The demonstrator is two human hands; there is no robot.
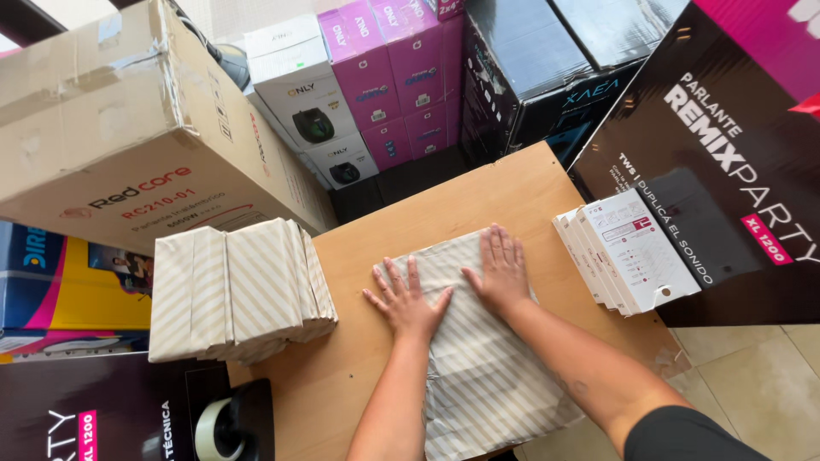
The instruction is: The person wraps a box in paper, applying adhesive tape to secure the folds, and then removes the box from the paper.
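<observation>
A sheet of cream wrapping paper with diagonal stripes (478, 376) lies over something flat on a small wooden table (478, 201). My left hand (407, 299) presses flat on the paper, fingers spread. My right hand (500, 269) lies flat beside it, fingers together, on the paper's far edge. Neither hand holds anything. What is under the paper is hidden.
A stack of parcels wrapped in the same striped paper (235, 290) sits at the table's left. Several slim white boxes (628, 252) stand at the right edge. A tape dispenser (226, 427) lies lower left. Large cardboard (128, 119), purple (393, 77) and black (726, 145) boxes surround the table.
</observation>
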